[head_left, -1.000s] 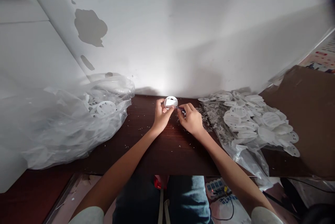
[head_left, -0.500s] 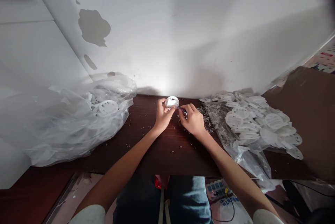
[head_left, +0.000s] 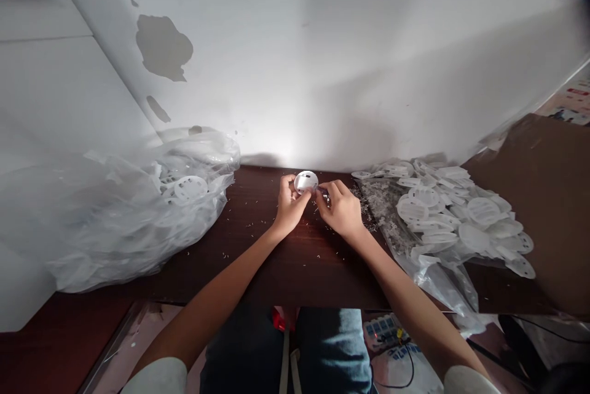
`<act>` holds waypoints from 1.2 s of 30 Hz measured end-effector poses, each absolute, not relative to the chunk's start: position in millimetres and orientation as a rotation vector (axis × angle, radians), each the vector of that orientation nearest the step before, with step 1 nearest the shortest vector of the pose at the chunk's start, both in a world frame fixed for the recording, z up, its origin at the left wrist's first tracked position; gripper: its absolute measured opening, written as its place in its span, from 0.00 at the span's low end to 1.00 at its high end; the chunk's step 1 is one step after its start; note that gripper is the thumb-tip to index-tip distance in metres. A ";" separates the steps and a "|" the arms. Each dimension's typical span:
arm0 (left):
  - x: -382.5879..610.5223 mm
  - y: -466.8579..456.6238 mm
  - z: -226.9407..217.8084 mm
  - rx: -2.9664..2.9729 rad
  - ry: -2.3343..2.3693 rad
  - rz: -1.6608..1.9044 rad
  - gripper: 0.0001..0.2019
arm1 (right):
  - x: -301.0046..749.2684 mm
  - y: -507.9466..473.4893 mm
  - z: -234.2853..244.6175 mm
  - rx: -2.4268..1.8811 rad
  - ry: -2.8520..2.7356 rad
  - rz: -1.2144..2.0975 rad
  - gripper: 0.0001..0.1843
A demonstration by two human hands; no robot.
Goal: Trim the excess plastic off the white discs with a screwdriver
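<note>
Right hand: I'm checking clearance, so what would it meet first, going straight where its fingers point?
Most likely the white disc, held in the left hand close ahead of the right hand. The left thumb is also near; depth is unclear, so it might come first.

Through my remote feed I see a pale wall [head_left: 258, 43] rising behind a dark brown tabletop [head_left: 313, 283] with a faint sheen. A grey patch [head_left: 163, 47] (ragged-edged, with smaller ones near it) marks the wall's left part. Light glows brightest low on the wall's middle, and I see soft shadow toward the right. A white panel [head_left: 46, 105] stands at far left; pinkish floor [head_left: 147, 332] shows below.
</note>
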State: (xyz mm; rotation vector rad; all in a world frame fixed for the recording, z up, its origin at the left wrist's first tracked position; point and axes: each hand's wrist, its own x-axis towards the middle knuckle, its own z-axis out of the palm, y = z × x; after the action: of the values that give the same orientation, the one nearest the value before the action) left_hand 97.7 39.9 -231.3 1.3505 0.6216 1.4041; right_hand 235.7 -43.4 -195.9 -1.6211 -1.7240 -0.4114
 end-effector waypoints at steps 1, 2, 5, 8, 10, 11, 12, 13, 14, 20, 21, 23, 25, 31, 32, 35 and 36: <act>98.0 40.2 -231.0 1.328 0.621 1.415 0.25 | 237.2 -43.2 -195.5 -1.627 -1.712 -0.411 0.14; 98.0 41.0 -230.5 1.308 0.622 1.427 0.25 | 238.5 -43.2 -195.2 -1.635 -1.701 -0.408 0.13; 96.6 44.6 -228.6 1.273 0.623 1.454 0.26 | 239.8 -43.2 -194.9 -1.652 -1.698 -0.394 0.13; 95.6 46.6 -227.2 1.274 0.599 1.457 0.27 | 237.6 -43.2 -196.2 -1.636 -1.734 -0.399 0.13; 95.6 46.2 -226.8 1.288 0.578 1.450 0.27 | 235.9 -42.9 -197.7 -1.620 -1.755 -0.408 0.13; 95.7 45.7 -226.8 1.294 0.574 1.447 0.27 | 235.3 -42.7 -198.4 -1.617 -1.760 -0.411 0.13; 95.8 45.2 -226.9 1.300 0.573 1.443 0.27 | 235.0 -42.5 -199.1 -1.619 -1.759 -0.412 0.14; 95.9 44.9 -227.1 1.304 0.573 1.439 0.27 | 234.9 -42.3 -199.7 -1.624 -1.756 -0.412 0.14; 96.0 44.7 -227.4 1.307 0.572 1.439 0.27 | 235.0 -42.1 -200.3 -1.628 -1.754 -0.411 0.14; 94.6 45.4 -227.3 1.327 0.569 1.440 0.26 | 234.5 -41.6 -203.0 -1.636 -1.748 -0.433 0.15; 94.1 45.2 -226.6 1.333 0.571 1.437 0.26 | 234.4 -41.5 -203.7 -1.637 -1.748 -0.440 0.15; 93.2 44.1 -224.8 1.357 0.582 1.430 0.25 | 234.7 -40.9 -205.5 -1.639 -1.752 -0.453 0.15; 92.5 42.4 -223.0 1.395 0.602 1.428 0.25 | 235.4 -40.1 -208.0 -1.641 -1.763 -0.466 0.15; 91.5 37.2 -221.3 1.486 0.675 1.436 0.25 | 237.4 -39.4 -213.2 -1.659 -1.814 -0.525 0.15; 91.4 36.6 -221.6 1.500 0.685 1.438 0.24 | 237.2 -39.6 -213.2 -1.666 -1.820 -0.531 0.15; 91.2 35.7 -223.0 1.548 0.711 1.450 0.22 | 235.5 -40.4 -212.3 -1.677 -1.834 -0.555 0.15; 91.1 35.6 -223.7 1.561 0.723 1.451 0.22 | 234.8 -40.6 -212.1 -1.680 -1.837 -0.570 0.15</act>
State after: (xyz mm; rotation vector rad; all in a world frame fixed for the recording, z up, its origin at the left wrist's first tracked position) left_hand 91.1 35.6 -223.7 1.5612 0.7228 1.4514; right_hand 234.8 -40.6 -212.1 -1.6804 -1.8371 -0.5704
